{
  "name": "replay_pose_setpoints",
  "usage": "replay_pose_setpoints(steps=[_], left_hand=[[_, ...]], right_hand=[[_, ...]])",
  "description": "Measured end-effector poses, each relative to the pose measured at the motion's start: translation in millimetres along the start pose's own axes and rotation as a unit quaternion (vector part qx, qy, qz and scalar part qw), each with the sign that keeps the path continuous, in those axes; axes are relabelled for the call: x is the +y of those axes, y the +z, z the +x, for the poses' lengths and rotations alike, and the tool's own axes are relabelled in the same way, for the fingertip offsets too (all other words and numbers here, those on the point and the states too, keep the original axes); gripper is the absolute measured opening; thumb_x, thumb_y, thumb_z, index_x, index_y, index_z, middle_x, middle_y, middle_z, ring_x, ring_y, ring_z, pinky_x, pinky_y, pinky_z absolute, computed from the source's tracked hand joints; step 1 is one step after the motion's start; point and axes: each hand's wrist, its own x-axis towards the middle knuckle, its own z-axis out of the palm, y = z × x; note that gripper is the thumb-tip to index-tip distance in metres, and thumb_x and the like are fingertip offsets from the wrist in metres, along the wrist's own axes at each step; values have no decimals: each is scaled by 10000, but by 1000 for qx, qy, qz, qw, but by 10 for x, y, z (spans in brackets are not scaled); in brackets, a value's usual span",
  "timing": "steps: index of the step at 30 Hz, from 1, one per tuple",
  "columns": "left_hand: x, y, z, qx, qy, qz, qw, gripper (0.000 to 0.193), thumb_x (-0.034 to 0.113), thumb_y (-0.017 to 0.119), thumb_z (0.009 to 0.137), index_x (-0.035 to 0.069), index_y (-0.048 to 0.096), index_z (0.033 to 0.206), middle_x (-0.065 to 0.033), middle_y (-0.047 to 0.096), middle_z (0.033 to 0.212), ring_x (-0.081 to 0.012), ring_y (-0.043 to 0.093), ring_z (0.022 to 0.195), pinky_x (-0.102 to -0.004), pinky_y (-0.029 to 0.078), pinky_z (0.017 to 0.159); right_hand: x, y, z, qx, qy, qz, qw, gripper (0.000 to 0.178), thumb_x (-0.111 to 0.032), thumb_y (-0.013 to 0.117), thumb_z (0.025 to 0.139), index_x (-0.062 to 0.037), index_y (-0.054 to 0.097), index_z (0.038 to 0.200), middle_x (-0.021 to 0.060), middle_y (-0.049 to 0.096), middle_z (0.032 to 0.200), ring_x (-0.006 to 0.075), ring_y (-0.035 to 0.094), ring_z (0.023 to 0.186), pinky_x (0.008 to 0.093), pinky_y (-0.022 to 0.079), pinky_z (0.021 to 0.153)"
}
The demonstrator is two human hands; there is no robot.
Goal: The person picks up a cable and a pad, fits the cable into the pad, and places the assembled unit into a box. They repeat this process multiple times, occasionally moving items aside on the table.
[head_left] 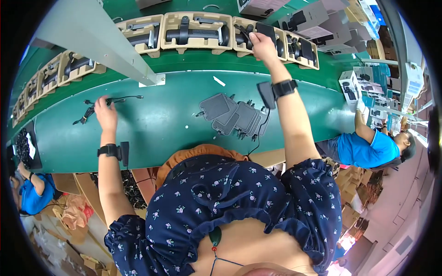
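Observation:
My right hand (263, 47) reaches to a beige molded tray (241, 50) on the far green conveyor. Its thumb and fingers are closed at a thin black piece in the tray, too small to name. A flat black panel (265, 31) sits in that tray beside my fingers. My left hand (106, 112) is over the green table at the left, fingers curled on a black cable (128, 97) with small plugs. Another bundled black cable (84, 117) lies next to it. Between my arms, several flat dark grey panels (216, 106) lie in an overlapping pile.
More filled trays (197, 44) line the conveyor. A grey metal post (110, 41) stands near my left hand. A white paper strip (219, 81) lies on the table. Boxes (306, 20) are stacked at the far right. A person in blue (368, 149) works at the right, another (37, 193) at the left.

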Motion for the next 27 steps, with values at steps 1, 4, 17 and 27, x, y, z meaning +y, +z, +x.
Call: replay_pose_setpoints(steps=[1, 4, 17, 27], left_hand=[[-120, -42, 53, -37, -26, 30, 999, 428, 68, 642, 737, 99, 487, 1135, -145, 472, 1205, -339, 448, 1118, -425, 384, 928], [-304, -71, 150, -47, -30, 129, 990, 479, 95, 638, 748, 120, 467, 1194, -138, 435, 1275, -327, 410, 1179, -417, 374, 958], [-425, 10, 33, -117, -58, 205, 970, 562, 114, 588, 791, 89, 359, 1304, -127, 340, 1372, -333, 233, 1313, -431, 318, 1029], [-291, -204, -8, -137, -43, 265, 953, 493, 171, 590, 811, 147, 412, 1270, -97, 414, 1306, -300, 336, 1252, -418, 383, 956]], right_hand=[[-38, -110, 56, -25, 35, -8, 999, 334, -337, 500, 908, -44, 589, 1041, 14, 463, 521, 111, 431, 394, 270, 332, 356], [41, -336, 423, -85, 50, -113, 989, 342, -352, 494, 904, -32, 594, 974, 52, 500, 537, 162, 444, 377, 306, 334, 343], [14, -285, 392, 140, -421, -564, 696, 233, -109, 570, 703, -175, 657, 908, 46, 550, 832, 216, 539, 839, 364, 403, 712], [-70, -87, 481, 107, -255, -633, 723, 105, -146, 540, 757, -87, 620, 791, 84, 565, 841, 270, 559, 810, 382, 438, 692]])
